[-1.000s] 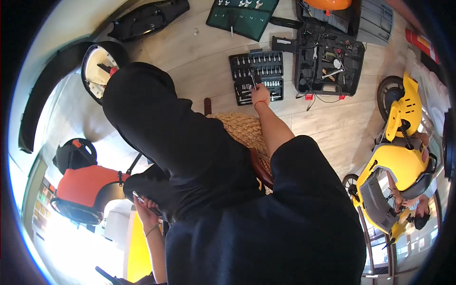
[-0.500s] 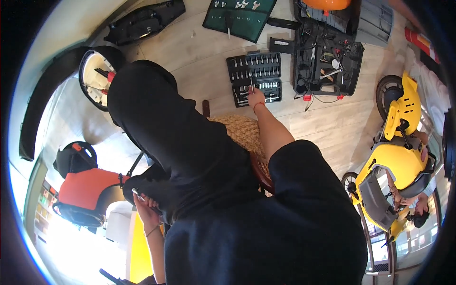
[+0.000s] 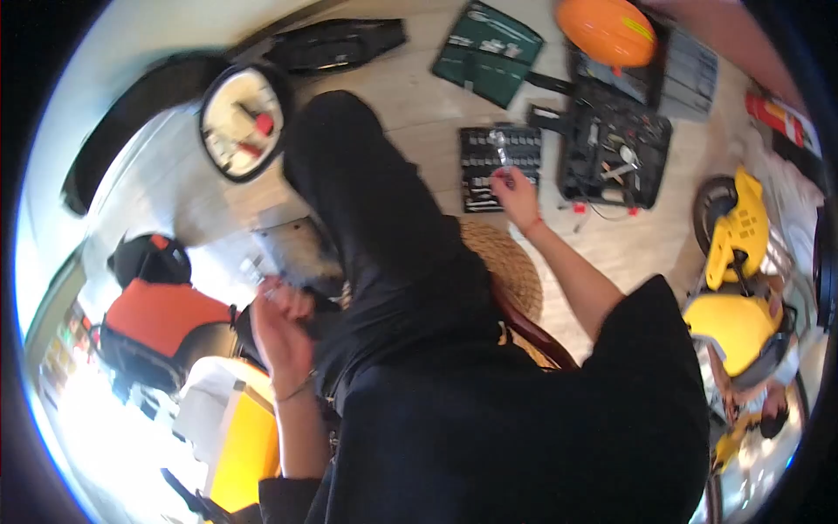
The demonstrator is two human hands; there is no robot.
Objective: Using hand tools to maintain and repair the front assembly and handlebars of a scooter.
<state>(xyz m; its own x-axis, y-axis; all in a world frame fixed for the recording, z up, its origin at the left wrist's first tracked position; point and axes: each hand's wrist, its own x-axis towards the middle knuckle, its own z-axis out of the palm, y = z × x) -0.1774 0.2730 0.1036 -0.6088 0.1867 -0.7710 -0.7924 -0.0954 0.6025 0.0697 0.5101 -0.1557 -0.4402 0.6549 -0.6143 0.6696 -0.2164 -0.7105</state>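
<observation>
My left hand (image 3: 284, 319), blurred by motion, is closed around a slim silver tool (image 3: 253, 269) whose bright end sticks out past the fingers. It is beside my left leg, near an orange-red seat-like part (image 3: 157, 314). My right hand (image 3: 517, 196) reaches over an open black socket set case (image 3: 476, 157) on the floor. Its fingers pinch a thin silver rod-shaped tool (image 3: 500, 147), which points away over the rows of sockets and bits. Blur hides the exact kind of both tools.
Right of the socket case lies a larger open black toolbox (image 3: 611, 188) with loose tools and an orange helmet-like shell (image 3: 607, 31) behind it. A green wrench pouch (image 3: 487, 57) lies beyond. A round woven mat (image 3: 515, 253) is under me. A yellow scooter (image 3: 733, 327) and another person are far right.
The whole view has shifted, moving the floor items rightward. My left hand has come up and forward with its silver tool. My right hand stays over the socket case, still gripping the thin rod.
</observation>
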